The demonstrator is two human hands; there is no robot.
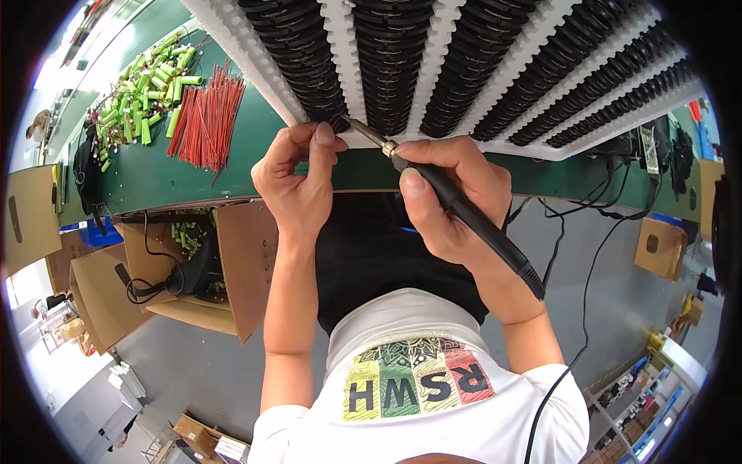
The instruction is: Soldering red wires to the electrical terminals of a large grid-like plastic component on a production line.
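Note:
My right hand (457, 184) is wrapped round the black handle of a soldering iron (495, 238). Its metal tip points up and left, to the near left corner of a white foam tray (255, 63). Rows of black ring-shaped parts (390, 66) stand in the tray's slots. Close to the iron's tip, my left hand (300, 179) is closed in a pinch at the nearest part of the leftmost row. What lies between those fingertips is too small to make out, though a bit of dark red shows beside them.
On the green table (263, 124), red wires (207, 120) lie in a bundle beside a heap of green cylindrical cells (154, 89). An open cardboard box (251, 263) stands below the table edge at left. A black cable (585, 309) hangs down on the right.

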